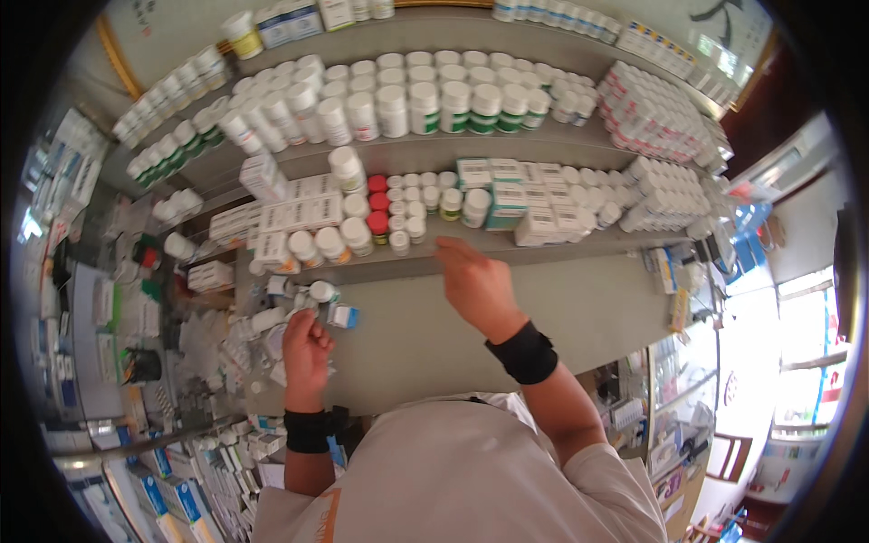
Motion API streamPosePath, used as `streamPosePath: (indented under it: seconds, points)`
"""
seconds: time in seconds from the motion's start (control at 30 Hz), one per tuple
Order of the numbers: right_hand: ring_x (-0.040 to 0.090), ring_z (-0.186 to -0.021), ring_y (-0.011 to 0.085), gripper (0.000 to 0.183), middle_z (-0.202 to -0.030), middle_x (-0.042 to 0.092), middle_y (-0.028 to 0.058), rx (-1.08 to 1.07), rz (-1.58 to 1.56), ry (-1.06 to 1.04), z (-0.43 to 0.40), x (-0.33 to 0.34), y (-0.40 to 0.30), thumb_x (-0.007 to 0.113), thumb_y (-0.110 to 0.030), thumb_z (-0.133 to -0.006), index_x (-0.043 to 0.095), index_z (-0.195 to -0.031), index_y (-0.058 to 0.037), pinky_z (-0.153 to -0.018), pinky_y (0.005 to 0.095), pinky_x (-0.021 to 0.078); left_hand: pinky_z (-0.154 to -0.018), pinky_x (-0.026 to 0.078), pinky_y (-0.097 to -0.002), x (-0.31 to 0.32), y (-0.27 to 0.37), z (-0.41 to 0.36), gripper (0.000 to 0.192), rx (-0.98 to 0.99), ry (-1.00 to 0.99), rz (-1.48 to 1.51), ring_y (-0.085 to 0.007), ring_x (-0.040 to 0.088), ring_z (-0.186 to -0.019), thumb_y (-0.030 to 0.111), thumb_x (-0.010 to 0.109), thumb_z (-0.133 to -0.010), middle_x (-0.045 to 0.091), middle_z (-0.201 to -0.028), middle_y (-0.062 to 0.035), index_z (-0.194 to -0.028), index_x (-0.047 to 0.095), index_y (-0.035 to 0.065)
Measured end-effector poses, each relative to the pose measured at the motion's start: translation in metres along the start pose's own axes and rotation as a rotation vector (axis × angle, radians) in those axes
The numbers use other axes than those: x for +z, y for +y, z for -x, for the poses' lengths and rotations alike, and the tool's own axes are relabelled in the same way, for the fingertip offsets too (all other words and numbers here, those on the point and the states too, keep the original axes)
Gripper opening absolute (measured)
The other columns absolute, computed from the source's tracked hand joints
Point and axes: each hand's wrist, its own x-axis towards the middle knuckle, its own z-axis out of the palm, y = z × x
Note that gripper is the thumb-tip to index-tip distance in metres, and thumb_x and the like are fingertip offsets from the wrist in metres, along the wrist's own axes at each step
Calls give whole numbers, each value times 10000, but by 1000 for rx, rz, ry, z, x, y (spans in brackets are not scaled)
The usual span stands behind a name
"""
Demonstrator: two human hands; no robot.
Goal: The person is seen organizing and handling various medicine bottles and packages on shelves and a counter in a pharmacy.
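Observation:
My right hand, with a black wristband, reaches over the grey counter to the lowest shelf. Its fingertips are at the shelf edge, right of some small white bottles and below a white bottle with a yellow-green label; whether it holds anything is unclear. My left hand, also banded in black, is over the counter's left part with fingers curled. Near it lie a white bottle, another white bottle on its side and a small blue-and-white box. Its grip is hidden.
Shelves behind the counter carry rows of white bottles, red-capped bottles and cartons. Clear plastic bags crowd the left end. Small boxes stand at the right end, by a glass display case.

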Motion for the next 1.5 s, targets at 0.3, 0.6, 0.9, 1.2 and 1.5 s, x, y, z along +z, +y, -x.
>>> streamPosePath:
  seconds: [0.3, 0.6, 0.9, 1.2, 1.5]
  points:
    - [733, -757, 297, 177, -1210, 754, 0, 47, -70, 33, -3, -9, 6, 658, 3, -854, 744, -992, -66, -661, 391, 598, -598, 427, -311, 8, 2, 8, 98, 14, 36, -23, -119, 494, -644, 187, 697, -1030, 514, -763, 29, -1029, 611, 140]
    - [745, -803, 298, 184, -1210, 760, 3, 57, -122, 20, -2, -7, 12, 672, -2, -856, 763, -997, -78, -699, 397, 616, -605, 427, -326, -2, 1, 22, 67, 68, 86, -27, -123, 479, -648, 180, 655, -1048, 506, -769, 21, -1042, 616, 125]
    - [747, -835, 300, 193, -1206, 763, 4, 56, -165, 32, 1, -13, 22, 679, 1, -842, 770, -993, -78, -730, 395, 620, -629, 440, -328, 4, -3, 37, 73, 103, 125, -48, -119, 485, -652, 182, 653, -1051, 500, -759, 31, -1027, 607, 131]
    - [742, -852, 301, 267, -1247, 744, 27, 19, -173, 19, 5, 3, 27, 641, -16, -782, 764, -1013, -70, -730, 424, 603, -608, 404, -295, -21, -7, 49, 140, 151, 125, -10, -100, 460, -659, 209, 665, -1051, 501, -766, 52, -940, 584, 183]
    - [731, -829, 354, 240, -1075, 721, 67, 34, -189, 26, 5, 3, 32, 655, -17, -777, 701, -1005, -78, -696, 461, 591, -628, 396, -289, -10, -16, 67, 117, 149, 149, -74, -96, 468, -665, 239, 673, -1042, 504, -782, 57, -976, 597, 180]
